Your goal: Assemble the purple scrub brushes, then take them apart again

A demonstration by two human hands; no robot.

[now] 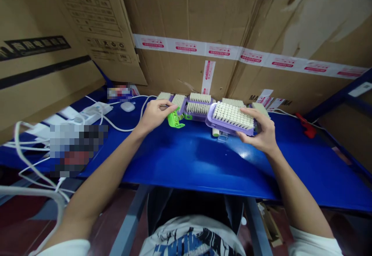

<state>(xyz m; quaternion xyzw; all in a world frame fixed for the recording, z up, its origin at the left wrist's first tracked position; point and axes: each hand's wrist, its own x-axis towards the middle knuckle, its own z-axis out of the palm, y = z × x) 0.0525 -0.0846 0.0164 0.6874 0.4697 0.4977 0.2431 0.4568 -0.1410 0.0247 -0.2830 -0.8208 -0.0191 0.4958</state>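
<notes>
My left hand pinches a bright green plastic piece between thumb and fingers, just above the blue tabletop. In my right hand is a purple scrub brush, gripped at its right end with the cream bristles facing up. Several more purple brushes with cream bristles lie in a row behind it, partly covered by my hands and the held brush. Below the held brush show a pale green-ended cylinder and a small clear plastic piece.
Cardboard panels wall off the back and left. A white power strip with cables and a white computer mouse sit at the left. Toward the right lies a red object near the blue frame.
</notes>
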